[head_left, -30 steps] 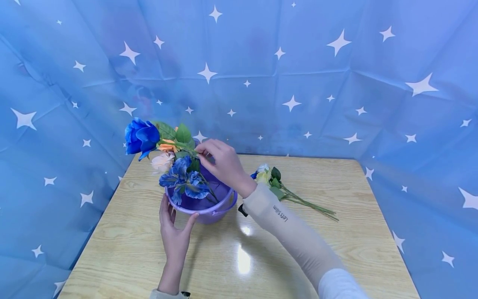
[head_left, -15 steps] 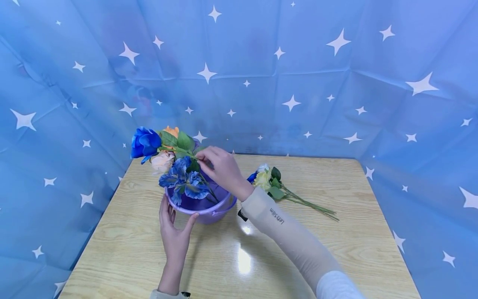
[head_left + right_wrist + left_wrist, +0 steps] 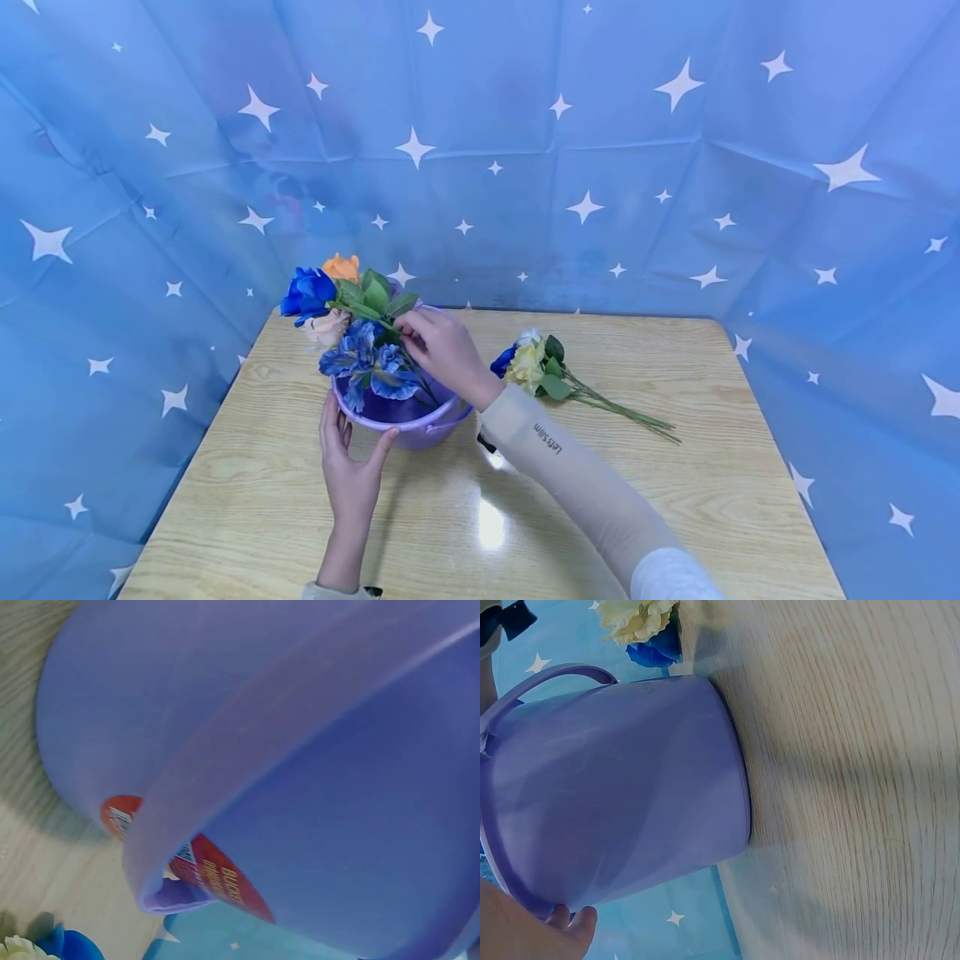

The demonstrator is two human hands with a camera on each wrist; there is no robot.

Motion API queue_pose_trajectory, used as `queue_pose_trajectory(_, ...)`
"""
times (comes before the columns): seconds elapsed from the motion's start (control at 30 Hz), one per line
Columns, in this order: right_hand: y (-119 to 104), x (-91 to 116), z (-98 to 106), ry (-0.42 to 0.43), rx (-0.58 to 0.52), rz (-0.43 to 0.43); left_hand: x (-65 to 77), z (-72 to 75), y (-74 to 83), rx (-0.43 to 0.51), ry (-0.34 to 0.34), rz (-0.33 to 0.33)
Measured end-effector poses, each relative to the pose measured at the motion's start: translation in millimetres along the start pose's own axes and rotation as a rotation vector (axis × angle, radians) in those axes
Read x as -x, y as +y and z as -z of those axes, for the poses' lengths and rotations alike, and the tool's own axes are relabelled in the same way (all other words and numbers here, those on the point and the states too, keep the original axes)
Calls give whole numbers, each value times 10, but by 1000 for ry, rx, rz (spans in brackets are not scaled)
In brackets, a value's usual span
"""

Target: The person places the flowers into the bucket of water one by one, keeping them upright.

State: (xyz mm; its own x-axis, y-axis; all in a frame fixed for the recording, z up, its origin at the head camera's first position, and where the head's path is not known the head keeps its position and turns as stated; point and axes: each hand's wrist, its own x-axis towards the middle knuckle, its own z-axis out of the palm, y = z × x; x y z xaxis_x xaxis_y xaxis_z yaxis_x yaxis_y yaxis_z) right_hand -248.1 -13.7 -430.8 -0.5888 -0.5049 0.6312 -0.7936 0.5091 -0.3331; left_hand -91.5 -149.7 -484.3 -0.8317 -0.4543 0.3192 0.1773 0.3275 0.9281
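Observation:
A purple bucket [image 3: 420, 437] with a handle stands on the table and fills much of both wrist views. My left hand [image 3: 352, 475] holds its near left side, thumb at the front rim and fingers along the outer wall. Over the bucket's mouth, my right hand [image 3: 442, 346] pinches the green stem of a blue rose [image 3: 309, 293], whose bloom points left. In the bucket are a ruffled blue flower [image 3: 375, 358], a pale pink rose [image 3: 327, 327] and an orange flower [image 3: 342, 267]. The lower end of the blue rose's stem is hidden behind my right hand.
Right of the bucket lies a bunch of flowers with a pale yellow bloom [image 3: 527, 367], its long stems [image 3: 622, 408] pointing right. A red label [image 3: 232, 881] is on the bucket. A blue star-patterned curtain [image 3: 525, 233] hangs behind the wooden table [image 3: 660, 500].
The blue rose has moved right and slightly down over the bucket, and my right hand has lowered a little with it. The orange flower shows more now. My left hand has stayed in place.

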Motion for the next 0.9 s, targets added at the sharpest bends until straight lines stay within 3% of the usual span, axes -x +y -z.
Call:
queue_pose_trajectory(0.17, 12, 25, -33, -18, 19, -9, 9, 13, 94, 3, -5, -17)
queue_pose_trajectory(0.47, 23, 80, -15, -54, 14, -65, -9, -8, -229, -13, 10, -6)
queue_pose_trajectory(0.9, 117, 166, 120, -51, 26, -104, 0, -4, -244, -32, 13, 13)
